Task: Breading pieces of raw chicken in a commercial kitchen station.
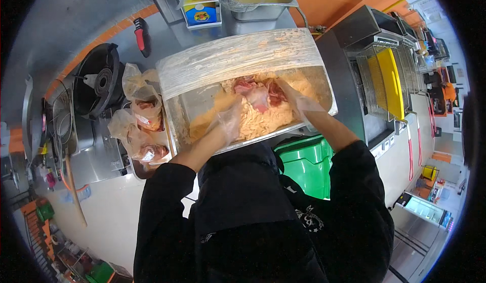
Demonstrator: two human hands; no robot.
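Observation:
A deep metal tray (327,93) lies before me, partly covered by cloudy plastic film (243,57). Inside, raw meat pieces (252,93) sit on a heap of flour-coated meat (265,120), with loose orange-tan flour (207,118) at the left. My left hand (229,121), in a clear plastic glove, dips into the heap from the left, its fingertips beside the raw meat. Gloved the same way, my right hand (294,95) touches the raw meat from the right. Flour and blur hide the fingers of both hands, so their grip is unclear.
Left of the tray, plastic bags of raw meat (150,118) lie in a metal pan (144,171). Behind are a red-handled tool (139,38), a black round appliance part (99,81) and a steel pan (262,11). Fryer baskets (374,85) stand right; a green bin (305,165) is below.

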